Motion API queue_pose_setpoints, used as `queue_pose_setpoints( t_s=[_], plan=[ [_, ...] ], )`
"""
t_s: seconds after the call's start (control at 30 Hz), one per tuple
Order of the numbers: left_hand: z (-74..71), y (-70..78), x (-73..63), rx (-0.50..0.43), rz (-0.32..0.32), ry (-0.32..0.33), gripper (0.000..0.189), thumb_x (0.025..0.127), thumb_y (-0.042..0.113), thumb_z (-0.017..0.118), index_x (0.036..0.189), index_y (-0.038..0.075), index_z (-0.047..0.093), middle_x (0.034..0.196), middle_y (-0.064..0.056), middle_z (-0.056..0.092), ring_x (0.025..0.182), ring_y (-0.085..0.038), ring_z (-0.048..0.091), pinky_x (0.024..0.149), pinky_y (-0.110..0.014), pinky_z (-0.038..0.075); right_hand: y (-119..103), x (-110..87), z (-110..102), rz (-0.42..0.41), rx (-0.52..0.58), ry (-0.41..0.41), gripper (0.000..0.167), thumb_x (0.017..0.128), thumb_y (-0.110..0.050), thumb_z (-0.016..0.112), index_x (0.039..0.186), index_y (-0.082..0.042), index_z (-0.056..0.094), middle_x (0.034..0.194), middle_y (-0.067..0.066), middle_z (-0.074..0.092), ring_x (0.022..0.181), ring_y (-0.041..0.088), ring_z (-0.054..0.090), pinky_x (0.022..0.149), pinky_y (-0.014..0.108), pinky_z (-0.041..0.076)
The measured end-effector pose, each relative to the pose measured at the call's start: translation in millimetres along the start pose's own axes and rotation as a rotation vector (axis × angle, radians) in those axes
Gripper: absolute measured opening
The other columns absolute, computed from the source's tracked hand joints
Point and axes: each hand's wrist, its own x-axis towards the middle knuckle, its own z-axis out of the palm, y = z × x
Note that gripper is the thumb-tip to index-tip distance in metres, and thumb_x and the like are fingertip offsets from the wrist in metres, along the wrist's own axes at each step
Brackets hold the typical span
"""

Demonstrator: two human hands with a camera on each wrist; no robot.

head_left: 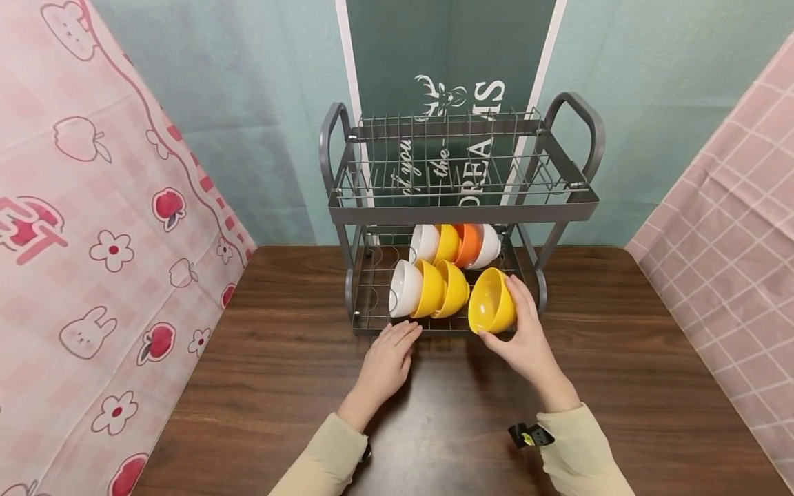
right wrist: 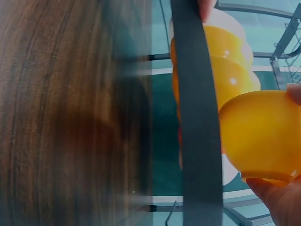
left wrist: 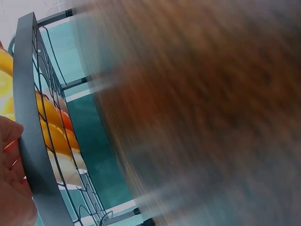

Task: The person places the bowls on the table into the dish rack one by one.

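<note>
In the head view my right hand point(head_left: 527, 337) grips a yellow bowl point(head_left: 491, 301) by its side, thumb low and fingers up at the rim, its mouth tilted to the left. The same yellow bowl point(right wrist: 261, 134) fills the right side of the right wrist view. My left hand point(head_left: 386, 362) rests its extended fingertips on the front bar of the rack's lower shelf point(head_left: 366, 324). Just behind those fingers a white bowl point(head_left: 404, 289) and two yellow bowls point(head_left: 455, 289) stand on edge in a nested row.
A second row, with white, yellow and orange bowls point(head_left: 468, 244), stands farther back on the lower shelf. Above it is the grey rack's wire upper shelf point(head_left: 462, 213). The rack stands on a dark wooden table point(head_left: 446, 413), with patterned cloths point(head_left: 112, 207) hanging around it.
</note>
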Motion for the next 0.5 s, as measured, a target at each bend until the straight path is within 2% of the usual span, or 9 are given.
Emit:
queue_pose_setpoints(
  t_s=[0.07, 0.13, 0.5],
  plan=[
    [-0.1, 0.1, 0.3, -0.003, 0.000, 0.001, 0.043, 0.083, 0.009, 0.063, 0.126, 0.014, 0.058, 0.127, 0.001, 0.059, 0.121, -0.016, 0.053, 0.104, -0.039, 0.040, 3, 0.6, 3, 0.001, -0.003, 0.001, 0.103, 0.063, -0.007, 0.082, 0.146, -0.024, 0.024, 0.151, 0.015, 0.018, 0.133, 0.038, 0.030, 0.100, 0.059, 0.034],
    [-0.1, 0.1, 0.4, -0.009, 0.000, 0.003, 0.043, 0.083, 0.008, 0.063, 0.125, 0.014, 0.058, 0.127, 0.000, 0.059, 0.121, -0.016, 0.053, 0.104, -0.039, 0.041, 6, 1.1, 5, 0.002, -0.009, -0.004, 0.103, 0.063, -0.008, 0.082, 0.146, -0.024, 0.024, 0.151, 0.017, 0.018, 0.132, 0.040, 0.029, 0.099, 0.063, 0.033],
    [0.7, 0.0, 0.0, -0.020, -0.015, -0.016, 0.043, 0.084, 0.009, 0.063, 0.126, 0.015, 0.057, 0.128, 0.001, 0.058, 0.122, -0.016, 0.052, 0.105, -0.038, 0.039, 15, 9.1, 15, 0.025, -0.053, -0.059, 0.099, 0.067, -0.014, 0.080, 0.147, -0.021, 0.022, 0.151, 0.018, 0.015, 0.132, 0.042, 0.027, 0.100, 0.063, 0.033]
  ],
)
